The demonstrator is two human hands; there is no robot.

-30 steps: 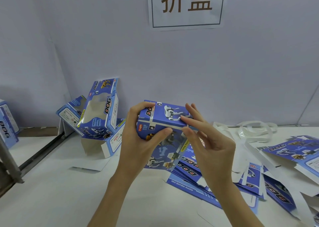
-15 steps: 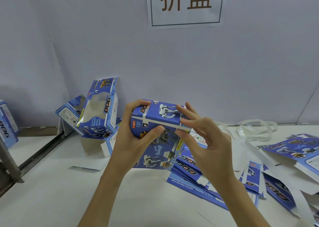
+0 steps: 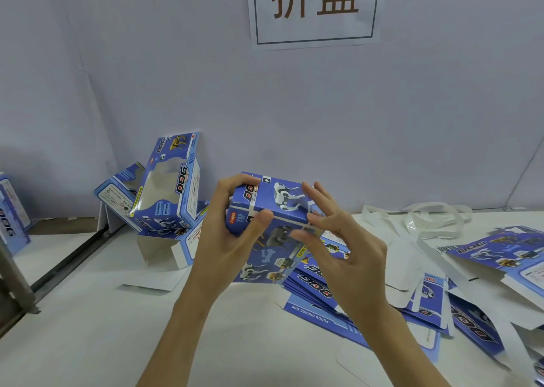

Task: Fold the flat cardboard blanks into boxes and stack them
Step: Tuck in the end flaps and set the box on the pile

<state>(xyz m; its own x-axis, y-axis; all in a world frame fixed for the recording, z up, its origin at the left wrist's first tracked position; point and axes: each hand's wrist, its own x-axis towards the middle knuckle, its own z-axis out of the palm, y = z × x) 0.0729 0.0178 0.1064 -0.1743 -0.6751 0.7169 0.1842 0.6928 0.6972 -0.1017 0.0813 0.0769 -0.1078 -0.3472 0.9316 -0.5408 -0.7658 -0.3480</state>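
Above table: left hand (image 3: 223, 239) grips box (image 3: 273, 210); right hand (image 3: 350, 254) fingers spread, pressing flap.

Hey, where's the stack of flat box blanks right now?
The stack of flat blanks lies on the white table, right of centre, directly beneath the right hand and the box being folded.

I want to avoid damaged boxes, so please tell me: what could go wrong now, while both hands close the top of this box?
The left hand grips the box in the air while the right hand works the top flap; squeezing could crease it. The folded boxes by the wall lean, so adding one might topple them.
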